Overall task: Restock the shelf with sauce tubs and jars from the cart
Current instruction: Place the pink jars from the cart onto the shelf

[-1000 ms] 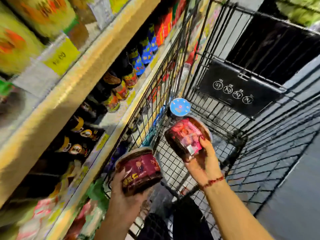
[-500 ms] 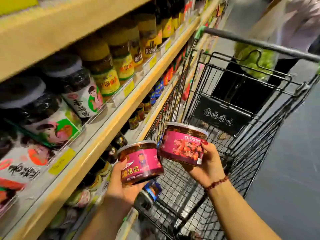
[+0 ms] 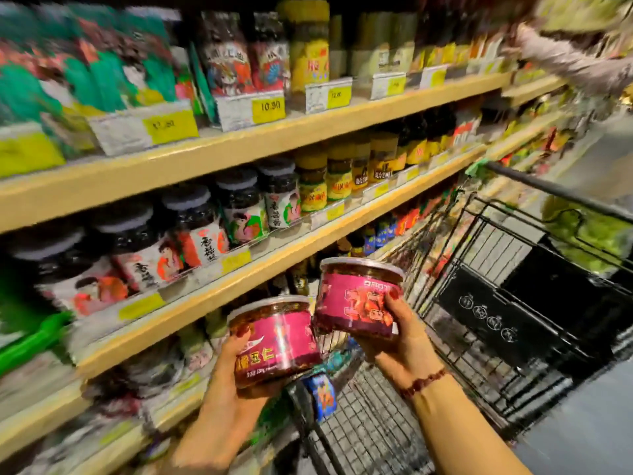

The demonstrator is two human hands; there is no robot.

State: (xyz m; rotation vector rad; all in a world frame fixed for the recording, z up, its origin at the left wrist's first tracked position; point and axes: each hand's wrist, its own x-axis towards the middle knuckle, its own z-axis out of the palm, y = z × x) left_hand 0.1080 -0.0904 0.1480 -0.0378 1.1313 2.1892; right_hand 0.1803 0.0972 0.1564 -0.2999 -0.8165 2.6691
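Grocery aisle: shelf (image 3: 274, 267) at 9 o'clock, wire cart (image 3: 486, 313) at 3. Left hand (image 3: 233, 389) grips left sauce tub (image 3: 277, 341), right hand (image 3: 400, 344) grips right sauce tub (image 3: 352, 303), both near 6. Likely stiff, weighty, slick: wrap the wall, lid up.

The upper wooden shelf (image 3: 342, 123) carries colourful packets (image 3: 144, 73) at the left and a tall yellow jar (image 3: 310, 53) further right, with yellow price tags (image 3: 269, 109) along its edge. The middle shelf (image 3: 274, 265) below holds a row of dark-lidded jars (image 3: 239, 207), then yellow-lidded jars (image 3: 339, 174). In the wire cart (image 3: 373, 430) a blue-labelled container (image 3: 322, 395) lies on the floor grid
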